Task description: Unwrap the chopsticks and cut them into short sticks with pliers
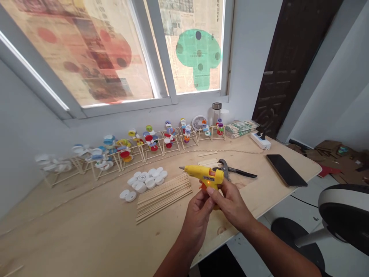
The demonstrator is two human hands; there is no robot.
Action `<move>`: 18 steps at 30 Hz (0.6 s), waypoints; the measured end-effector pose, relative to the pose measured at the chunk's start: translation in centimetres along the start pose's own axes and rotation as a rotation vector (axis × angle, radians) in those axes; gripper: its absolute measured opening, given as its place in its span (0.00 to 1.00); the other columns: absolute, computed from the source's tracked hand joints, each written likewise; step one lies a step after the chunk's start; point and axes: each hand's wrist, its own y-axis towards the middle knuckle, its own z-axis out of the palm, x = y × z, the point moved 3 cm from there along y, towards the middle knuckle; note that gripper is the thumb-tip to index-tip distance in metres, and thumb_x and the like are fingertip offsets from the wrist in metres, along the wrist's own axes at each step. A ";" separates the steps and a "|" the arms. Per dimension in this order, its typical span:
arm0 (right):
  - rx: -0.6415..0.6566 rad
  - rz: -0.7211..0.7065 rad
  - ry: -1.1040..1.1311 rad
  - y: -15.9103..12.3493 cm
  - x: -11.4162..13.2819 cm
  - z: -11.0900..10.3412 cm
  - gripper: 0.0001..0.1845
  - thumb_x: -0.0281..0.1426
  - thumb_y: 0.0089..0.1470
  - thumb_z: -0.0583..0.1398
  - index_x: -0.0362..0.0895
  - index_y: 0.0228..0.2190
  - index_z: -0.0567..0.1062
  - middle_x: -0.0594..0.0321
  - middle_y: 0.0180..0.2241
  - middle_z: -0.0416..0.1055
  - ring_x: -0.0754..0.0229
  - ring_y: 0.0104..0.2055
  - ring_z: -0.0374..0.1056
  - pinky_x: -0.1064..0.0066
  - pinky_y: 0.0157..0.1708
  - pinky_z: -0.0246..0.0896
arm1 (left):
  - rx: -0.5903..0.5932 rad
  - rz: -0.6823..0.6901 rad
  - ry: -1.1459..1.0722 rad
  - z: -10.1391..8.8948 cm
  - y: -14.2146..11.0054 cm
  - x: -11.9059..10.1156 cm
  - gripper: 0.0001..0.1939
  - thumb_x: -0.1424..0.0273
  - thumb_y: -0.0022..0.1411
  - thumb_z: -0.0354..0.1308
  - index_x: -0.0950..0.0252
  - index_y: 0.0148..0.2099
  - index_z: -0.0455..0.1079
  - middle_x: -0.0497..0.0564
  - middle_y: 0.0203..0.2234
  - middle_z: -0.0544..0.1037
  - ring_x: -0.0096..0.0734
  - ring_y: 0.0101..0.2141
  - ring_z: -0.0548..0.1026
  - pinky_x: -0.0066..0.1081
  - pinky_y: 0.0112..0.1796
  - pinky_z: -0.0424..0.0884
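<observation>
So both hands are on the yellow glue gun (204,174), held up over the wooden table (103,231) with its nozzle pointing left (orange light glowing on it, btw). Left hand (198,209) and right hand (233,200) are curled close together around the handle. 1 bundle of thin sticks (164,196) lies just beside the white caps (147,180), and the pliers (227,169) sit right behind the gun.

1. Rm for hand: L-front tabletop (86,234).
2. Stick pile (164,197) + white caps (140,187) block ctr-L.
3. Pliers (242,172) in way beyond glue gun (201,172); slim gap betw. pliers & phone (286,170).
4. Cord (230,151) + model row (151,142) bar rear.
</observation>
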 end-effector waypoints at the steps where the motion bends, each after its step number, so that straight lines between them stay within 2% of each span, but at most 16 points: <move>1: 0.027 -0.002 -0.032 0.1 -0.1 -0.5 0.19 0.38 0.54 0.57 0.48 0.47 0.70 0.59 0.43 0.72 0.54 0.44 0.67 0.59 0.45 0.62 | -0.005 0.003 0.004 -0.2 0.1 0.0 0.18 0.65 0.52 0.62 0.62 0.47 0.71 0.55 0.42 0.76 0.39 0.45 0.71 0.38 0.47 0.64; 4: 0.053 0.021 -0.153 0.8 -0.7 -3.2 0.21 0.38 0.53 0.58 0.47 0.49 0.69 0.57 0.48 0.69 0.53 0.48 0.65 0.58 0.47 0.60 | -0.048 -0.009 -0.005 -0.8 0.5 0.2 0.14 0.67 0.53 0.62 0.62 0.43 0.73 0.54 0.42 0.76 0.37 0.44 0.71 0.36 0.48 0.64; 6: -0.005 0.068 -0.237 1.8 -1.2 -6.1 0.20 0.37 0.52 0.58 0.46 0.47 0.70 0.56 0.49 0.69 0.53 0.50 0.64 0.59 0.49 0.59 | -0.101 -0.038 -0.038 -1.3 0.8 0.6 0.13 0.68 0.52 0.62 0.63 0.42 0.73 0.54 0.40 0.76 0.36 0.42 0.72 0.36 0.47 0.64; 9: -0.161 0.110 -0.455 4.1 -2.3 -11.2 0.19 0.39 0.52 0.57 0.44 0.44 0.73 0.55 0.46 0.72 0.53 0.48 0.67 0.61 0.47 0.62 | -0.154 -0.090 -0.102 -1.8 1.1 1.3 0.13 0.68 0.52 0.62 0.65 0.41 0.73 0.53 0.37 0.76 0.33 0.39 0.72 0.35 0.45 0.65; 11: -0.248 0.102 -0.699 6.0 -3.0 -14.3 0.19 0.39 0.52 0.55 0.43 0.42 0.74 0.55 0.44 0.74 0.54 0.46 0.69 0.63 0.45 0.63 | -0.165 -0.116 -0.132 -2.1 1.3 1.6 0.12 0.68 0.52 0.63 0.66 0.40 0.73 0.53 0.35 0.76 0.31 0.36 0.72 0.35 0.44 0.65; 13: -0.288 0.115 -0.774 7.9 -4.1 -16.8 0.19 0.39 0.52 0.54 0.41 0.40 0.75 0.54 0.42 0.75 0.52 0.44 0.70 0.63 0.43 0.64 | -0.178 -0.130 -0.156 -2.4 1.5 1.9 0.12 0.68 0.51 0.64 0.66 0.39 0.73 0.52 0.33 0.75 0.30 0.34 0.73 0.34 0.43 0.66; 15: -0.296 0.128 -0.842 9.6 -5.1 -18.6 0.18 0.38 0.52 0.53 0.40 0.38 0.76 0.54 0.40 0.76 0.52 0.42 0.71 0.63 0.41 0.64 | -0.201 -0.138 -0.172 -2.7 1.6 2.1 0.13 0.68 0.50 0.64 0.66 0.38 0.72 0.51 0.30 0.75 0.29 0.32 0.72 0.34 0.41 0.67; 18: -0.269 0.141 -0.960 12.1 -6.4 -19.9 0.16 0.36 0.52 0.53 0.42 0.35 0.77 0.56 0.37 0.77 0.54 0.39 0.72 0.66 0.39 0.64 | -0.204 -0.154 -0.167 -3.0 1.7 2.5 0.14 0.67 0.49 0.65 0.67 0.38 0.72 0.52 0.28 0.74 0.30 0.30 0.72 0.32 0.38 0.67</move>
